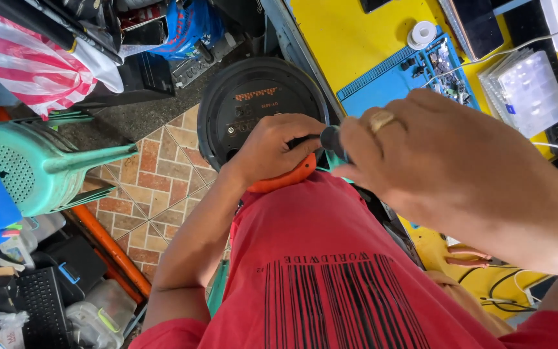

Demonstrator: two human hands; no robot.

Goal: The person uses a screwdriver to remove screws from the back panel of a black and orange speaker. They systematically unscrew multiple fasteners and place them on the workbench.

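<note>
A round black appliance base (pixel 253 97) with an orange rim (pixel 289 178) rests against my lap, its underside facing up. My left hand (pixel 272 148) grips its near edge and steadies it. My right hand (pixel 421 155), wearing a gold ring, is closed around the black handle of a screwdriver (pixel 330 139) whose tip points at the base near my left fingers. The tip itself is hidden behind my left hand.
A yellow workbench (pixel 350 39) with a blue mat (pixel 389 77), a solder spool (pixel 422 33) and a clear parts box (pixel 527 90) lies to the right. A green plastic stool (pixel 40 165), bags and black cases crowd the tiled floor on the left.
</note>
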